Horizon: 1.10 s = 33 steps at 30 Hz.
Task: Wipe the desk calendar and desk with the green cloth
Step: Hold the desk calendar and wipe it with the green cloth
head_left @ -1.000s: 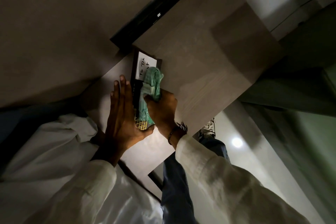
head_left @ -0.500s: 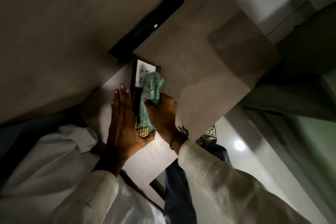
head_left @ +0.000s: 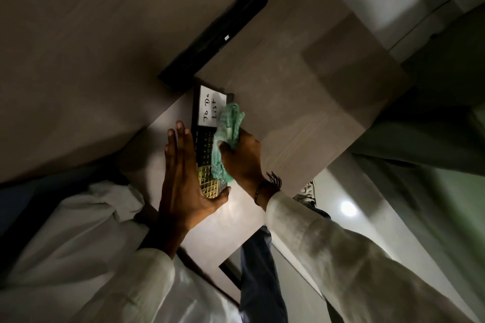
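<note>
The desk calendar (head_left: 204,139) is a dark slab on the pale wooden desk (head_left: 301,102), with a white "To Do List" panel at its far end and a gold grid at its near end. My left hand (head_left: 183,178) lies flat along its left side, fingers straight, thumb hooked under the near end, steadying it. My right hand (head_left: 244,157) is shut on the crumpled green cloth (head_left: 227,134) and presses it on the calendar's right half. The cloth hides part of the calendar's face.
A long black bar (head_left: 223,29) lies on the desk just beyond the calendar. The desk's right edge (head_left: 367,128) drops to a pale floor with a light reflection (head_left: 348,208). My trouser leg (head_left: 259,270) shows below the desk's near edge.
My right hand slid the green cloth slightly along the calendar, uncovering more of the white "To Do List" panel. My left hand stays in place on the calendar's side.
</note>
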Tool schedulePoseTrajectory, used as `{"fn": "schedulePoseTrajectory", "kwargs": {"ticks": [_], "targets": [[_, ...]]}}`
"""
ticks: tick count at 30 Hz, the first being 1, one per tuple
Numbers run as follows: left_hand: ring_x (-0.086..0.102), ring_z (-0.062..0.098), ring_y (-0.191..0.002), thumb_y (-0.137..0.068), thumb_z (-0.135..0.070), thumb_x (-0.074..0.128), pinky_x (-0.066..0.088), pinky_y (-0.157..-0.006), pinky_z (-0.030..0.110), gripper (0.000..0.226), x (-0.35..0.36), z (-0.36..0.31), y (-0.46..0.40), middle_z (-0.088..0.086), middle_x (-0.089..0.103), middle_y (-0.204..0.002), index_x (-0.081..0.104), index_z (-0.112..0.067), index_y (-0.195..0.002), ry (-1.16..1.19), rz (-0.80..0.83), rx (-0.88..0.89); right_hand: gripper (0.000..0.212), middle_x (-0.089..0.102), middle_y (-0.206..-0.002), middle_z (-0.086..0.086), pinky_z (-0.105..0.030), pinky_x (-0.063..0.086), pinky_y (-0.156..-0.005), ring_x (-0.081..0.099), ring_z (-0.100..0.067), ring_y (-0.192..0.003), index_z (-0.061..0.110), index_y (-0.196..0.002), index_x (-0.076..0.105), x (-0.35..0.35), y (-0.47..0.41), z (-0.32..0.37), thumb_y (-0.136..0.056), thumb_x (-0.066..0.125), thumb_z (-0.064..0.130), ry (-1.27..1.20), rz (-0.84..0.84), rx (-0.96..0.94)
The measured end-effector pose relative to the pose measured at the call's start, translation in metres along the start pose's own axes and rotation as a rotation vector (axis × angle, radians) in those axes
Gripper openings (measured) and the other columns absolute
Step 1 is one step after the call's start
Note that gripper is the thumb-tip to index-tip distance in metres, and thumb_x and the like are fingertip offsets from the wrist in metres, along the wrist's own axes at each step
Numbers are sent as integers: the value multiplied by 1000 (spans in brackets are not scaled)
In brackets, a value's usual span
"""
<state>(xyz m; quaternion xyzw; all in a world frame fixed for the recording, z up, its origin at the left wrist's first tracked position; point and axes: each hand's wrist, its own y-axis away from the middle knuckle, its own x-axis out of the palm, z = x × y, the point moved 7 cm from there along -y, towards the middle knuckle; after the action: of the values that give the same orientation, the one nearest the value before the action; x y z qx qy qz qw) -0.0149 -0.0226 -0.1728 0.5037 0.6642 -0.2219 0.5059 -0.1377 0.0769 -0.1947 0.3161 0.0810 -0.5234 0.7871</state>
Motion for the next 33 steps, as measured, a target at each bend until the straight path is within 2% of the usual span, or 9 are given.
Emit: {"fn": "schedulePoseTrajectory", "kwargs": {"ticks": [3, 8, 13, 18, 23, 26, 29, 31, 33], "targets": [[1, 39, -164, -59, -65, 85, 16, -131, 58, 148, 3, 4, 0, 22, 1, -175, 7, 4, -165, 1, -16, -2, 14, 78, -90, -16, -34, 58, -72, 73, -31, -83, 1, -95, 73, 5, 7, 16, -82, 72, 8, -11, -23, -108], [0, 34, -165, -61, -67, 83, 16, -132, 53, 148, 5, 5, 0, 16, -1, -177, -1, -4, -167, 17, -55, -8, 10, 78, -86, -19, -39, 60, -68, 74, -35, -77, -1, -90, 74, 0, -4, 1, -84, 69, 5, -3, -27, 37], [3, 39, -164, -67, -69, 80, 13, -133, 51, 142, 6, 5, -2, 21, 1, -176, 7, 3, -165, 14, -83, 2, 8, 78, -81, -14, -23, 52, -60, 73, -28, -72, 7, -85, 74, 8, 14, 32, -78, 76, 9, -36, -102, -153], [1, 35, -165, -62, -65, 86, 12, -133, 48, 148, 7, 5, -1, 18, -1, -177, 1, -3, -167, 2, -66, -5, 11, 76, -86, -22, -40, 56, -66, 72, -38, -78, -4, -89, 74, 0, 0, 11, -84, 71, 5, 19, -80, -46], [14, 48, -161, -86, -69, 66, 18, -132, 55, 117, 5, -3, 1, 32, 15, -171, 19, 9, -161, -36, -161, 63, 14, 70, -81, -11, -34, 53, -56, 66, -26, -70, 6, -89, 70, 13, 18, 43, -81, 72, 16, -42, -49, -242], [6, 42, -163, -73, -67, 81, 15, -133, 53, 135, 5, 2, -2, 27, 8, -174, 14, 8, -163, -20, -99, 22, 14, 72, -85, -19, -39, 55, -62, 68, -34, -75, -1, -90, 71, 6, 11, 33, -81, 71, 10, -18, -35, -243], [2, 37, -164, -65, -63, 87, 10, -134, 47, 145, 4, 5, -4, 20, 1, -176, 4, 1, -166, 11, -79, 1, 17, 75, -93, -24, -46, 57, -73, 71, -41, -84, -5, -97, 73, -2, -7, 4, -87, 67, 8, 109, -12, -65], [1, 37, -165, -65, -63, 87, 7, -134, 44, 146, 5, 4, -5, 19, 0, -176, 1, -3, -166, 30, -76, -7, 15, 75, -86, -24, -43, 57, -69, 70, -40, -77, -4, -91, 75, -3, -7, 12, -85, 69, 9, 137, -61, -118], [2, 38, -164, -64, -65, 86, 7, -134, 45, 147, 6, 3, -4, 20, 0, -176, -1, -4, -166, 32, -87, -20, 8, 71, -75, -20, -31, 51, -58, 67, -36, -66, -1, -79, 72, 1, 3, 30, -79, 73, 7, 111, -113, -203]]}}
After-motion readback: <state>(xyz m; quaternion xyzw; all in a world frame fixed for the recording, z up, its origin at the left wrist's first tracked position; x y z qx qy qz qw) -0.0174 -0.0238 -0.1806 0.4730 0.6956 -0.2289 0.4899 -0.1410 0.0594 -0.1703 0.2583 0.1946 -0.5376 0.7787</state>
